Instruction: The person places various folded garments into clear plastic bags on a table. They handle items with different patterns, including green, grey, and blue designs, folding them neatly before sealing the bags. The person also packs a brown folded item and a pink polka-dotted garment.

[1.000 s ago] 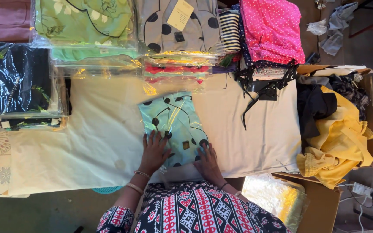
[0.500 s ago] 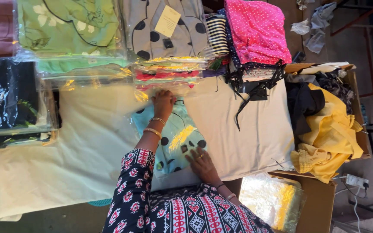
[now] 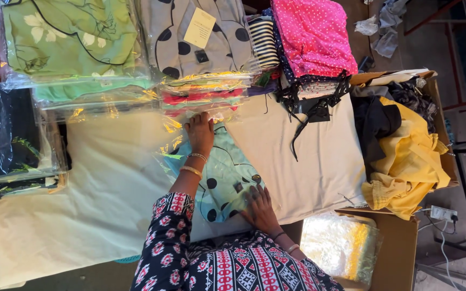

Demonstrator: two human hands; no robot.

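The left hand [image 3: 199, 133] has gone far up the light blue garment with black dots [image 3: 223, 178]. A moment ago both hands lay side by side at the near edge of it. Now the left hand is at the far end, in the middle of the frame, flat on the clear bag [image 3: 179, 145] that wraps the garment. Its fingers are stretched out and close together, pressing down, not clamped on anything.

The right hand [image 3: 260, 207] has stayed low, at the near edge of the garment, lower middle of the frame. Its fingers are spread apart and flat on the cloth.

The garment lies on the cream cloth that covers the surface [image 3: 324, 161]. It looks more inside the shiny bag than before, so the bagging seems nearly done, though that is a guess.

Just above the left hand is a stack of bagged clothes [image 3: 206, 91]. A pink dotted cloth [image 3: 314, 35] sits at the upper right. A yellow garment [image 3: 405, 156] hangs from a cardboard box [image 3: 395, 248] on the right.
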